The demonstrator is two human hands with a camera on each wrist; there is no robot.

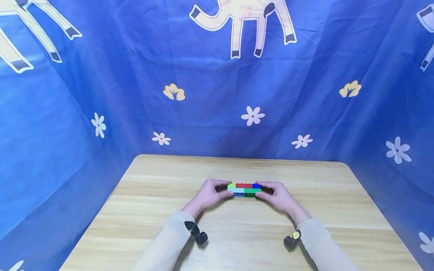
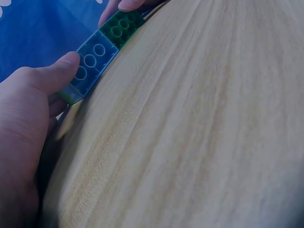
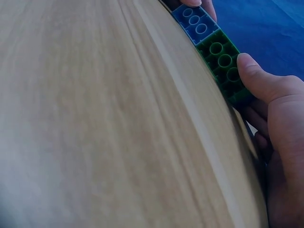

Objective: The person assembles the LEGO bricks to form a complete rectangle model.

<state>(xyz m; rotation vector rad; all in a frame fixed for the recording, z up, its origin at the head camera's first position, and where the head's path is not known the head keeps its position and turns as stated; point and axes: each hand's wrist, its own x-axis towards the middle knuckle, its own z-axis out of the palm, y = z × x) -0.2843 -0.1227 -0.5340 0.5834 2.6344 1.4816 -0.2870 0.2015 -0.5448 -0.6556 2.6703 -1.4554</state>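
A joined row of toy building bricks is held between both hands near the middle of the table, turned on its side. A light blue brick [image 1: 239, 190] and a green brick [image 1: 252, 191] show their hollow undersides toward me. Behind them are a yellow-green brick [image 1: 231, 186], a red brick [image 1: 244, 185] and a blue brick [image 1: 256, 186]. My left hand [image 1: 211, 192] pinches the left end, its thumb on the light blue brick's underside in the left wrist view. The right end is pinched by my right hand [image 1: 280, 196], thumb on the green brick. Whether the bricks touch the table I cannot tell.
The wooden table [image 1: 244, 241] has rounded far corners. A blue curtain [image 1: 217, 113] with printed animals and flowers surrounds its back and sides. Each wrist wears a small black camera, one on the left [image 1: 200, 236] and one on the right [image 1: 290, 242].
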